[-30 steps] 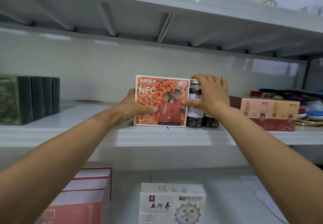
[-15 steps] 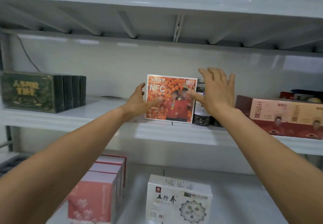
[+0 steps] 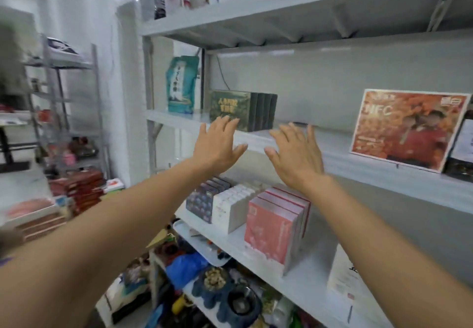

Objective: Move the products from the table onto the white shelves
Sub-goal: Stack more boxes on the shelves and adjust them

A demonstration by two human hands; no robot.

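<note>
Far left, red boxes point(image 3: 76, 187) lie stacked low, likely more stock to carry, though blur hides what they rest on. Left hand point(image 3: 217, 146) and right hand point(image 3: 294, 153) have both let go and drawn back leftward. They are now side by side before the edge of the middle white shelf point(image 3: 358, 171), arms nearly straight, palms away, fingers spread, each grip wide and holding nothing. Right of them the orange box point(image 3: 407, 128), held between both hands a moment ago, stands upright unaided on that shelf beside a dark jar point(image 3: 463, 153), so this placement looks done and the next fetch is due.
</note>
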